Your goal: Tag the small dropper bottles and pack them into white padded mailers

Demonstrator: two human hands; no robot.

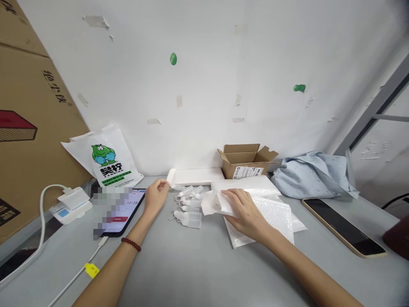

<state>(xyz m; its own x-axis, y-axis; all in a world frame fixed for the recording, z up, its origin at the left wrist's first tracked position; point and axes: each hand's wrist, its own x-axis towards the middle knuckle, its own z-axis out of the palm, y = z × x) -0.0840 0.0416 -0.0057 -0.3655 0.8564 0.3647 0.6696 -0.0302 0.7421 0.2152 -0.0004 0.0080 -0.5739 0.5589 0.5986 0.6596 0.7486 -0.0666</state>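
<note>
My right hand (246, 212) grips a white bubble mailer (211, 204) above the table, its flap end facing left. Under and behind it lie more white bubble mailers (276, 217). My left hand (156, 197) is pinched closed near the end of a stack of white envelopes (198, 175). A small clear piece shows beside its fingertips, but what they hold, if anything, is hidden. Between my hands lies a group of small translucent plastic bottles (189, 219) with thin loops at their ends.
Behind the mailers stands an open cardboard box (244, 164). A lit phone (128, 211), a white charger (72, 204) with cables and a printed white bag (110, 160) are on the left. To the right are a dark-screened phone (345, 228) and a light blue cloth bag (313, 175).
</note>
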